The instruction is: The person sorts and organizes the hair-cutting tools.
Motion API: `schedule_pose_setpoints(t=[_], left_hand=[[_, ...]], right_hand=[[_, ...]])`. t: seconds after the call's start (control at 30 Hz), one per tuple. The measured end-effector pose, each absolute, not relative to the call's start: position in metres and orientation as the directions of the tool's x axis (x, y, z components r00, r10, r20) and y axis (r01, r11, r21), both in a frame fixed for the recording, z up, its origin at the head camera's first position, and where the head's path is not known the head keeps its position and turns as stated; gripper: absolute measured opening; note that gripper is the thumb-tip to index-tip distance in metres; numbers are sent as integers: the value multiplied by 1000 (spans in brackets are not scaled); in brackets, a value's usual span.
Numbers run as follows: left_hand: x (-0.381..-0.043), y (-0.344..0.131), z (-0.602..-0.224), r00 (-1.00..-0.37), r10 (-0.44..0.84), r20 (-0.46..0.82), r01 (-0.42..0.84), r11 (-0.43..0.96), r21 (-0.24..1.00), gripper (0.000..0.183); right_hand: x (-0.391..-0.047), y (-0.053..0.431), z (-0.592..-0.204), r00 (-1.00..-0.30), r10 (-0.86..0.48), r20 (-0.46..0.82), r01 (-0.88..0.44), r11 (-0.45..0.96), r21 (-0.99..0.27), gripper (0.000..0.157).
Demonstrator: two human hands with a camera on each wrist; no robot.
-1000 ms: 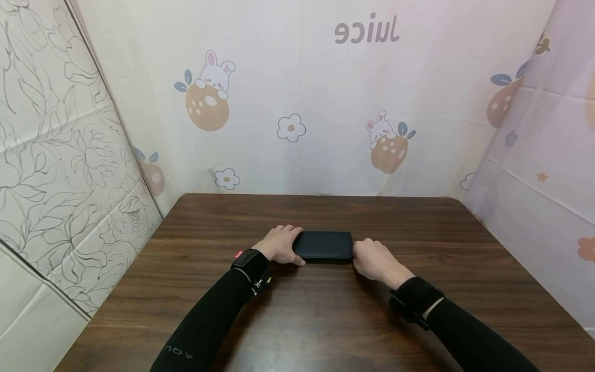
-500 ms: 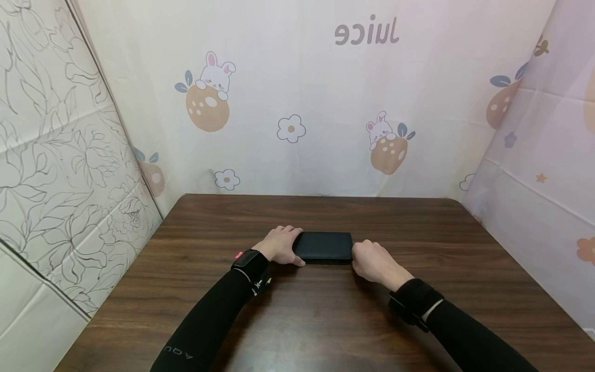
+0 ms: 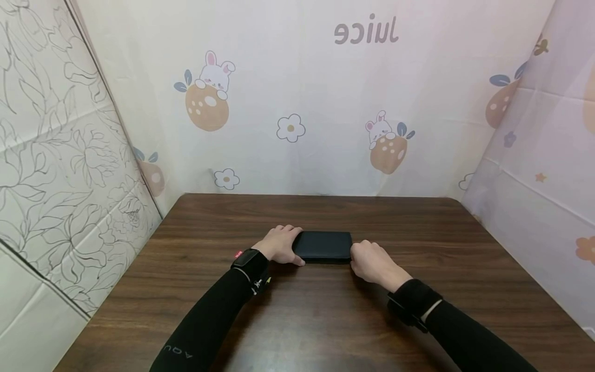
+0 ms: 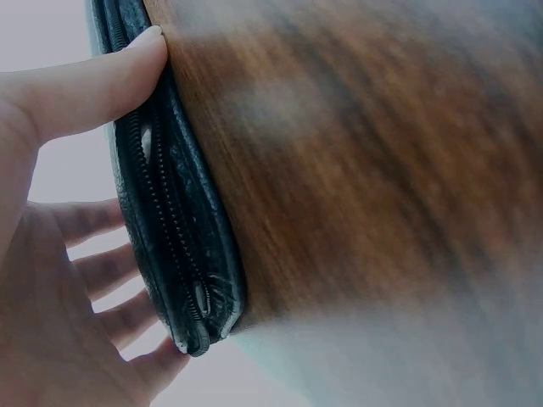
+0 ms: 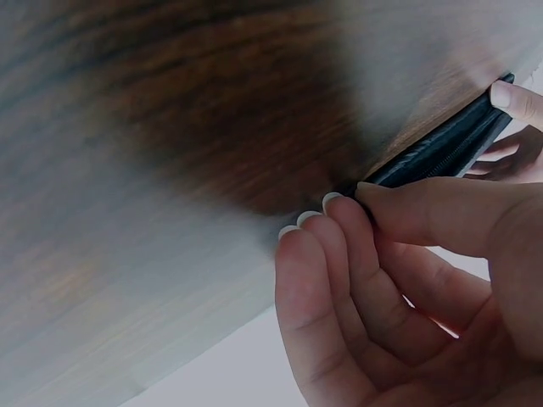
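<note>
A black zip wallet [image 3: 323, 245] lies flat near the middle of the table. My left hand [image 3: 278, 245] grips its left end, thumb along the near side and fingers spread behind the far side. The left wrist view shows the wallet's zip teeth [image 4: 161, 182] parted into two rows, with a gap between them under the thumb. At the wallet's right end, my right hand [image 3: 374, 263] has its fingers curled. In the right wrist view its thumb and index finger pinch a narrow dark bit at the wallet's end; I cannot tell whether that is the zip pull or the corner.
The dark wood-grain table [image 3: 321, 320] reaches back to a pale curtain [image 3: 293, 77] printed with rabbits and fruit. A white floral panel [image 3: 69, 170] stands along the left, and more printed cloth [image 3: 548, 206] hangs on the right.
The right hand has shifted very slightly left at the wallet's right end. The left hand and the wallet stay practically where they were.
</note>
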State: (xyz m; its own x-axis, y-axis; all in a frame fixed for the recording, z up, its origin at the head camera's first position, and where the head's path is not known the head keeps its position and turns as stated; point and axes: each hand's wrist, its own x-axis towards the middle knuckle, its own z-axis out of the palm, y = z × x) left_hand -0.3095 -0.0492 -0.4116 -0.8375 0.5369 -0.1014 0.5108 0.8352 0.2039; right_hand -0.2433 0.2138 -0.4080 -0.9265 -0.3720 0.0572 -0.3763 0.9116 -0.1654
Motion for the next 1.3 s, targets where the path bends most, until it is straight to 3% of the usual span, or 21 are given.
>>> schedule_pose_setpoints(t=[1.3], left_hand=[[-306,-49,-407,-834,539,-121,509,835,209,91]], right_hand=[[-233,194,-404,-903,-424,66,-427,875,-228,45]])
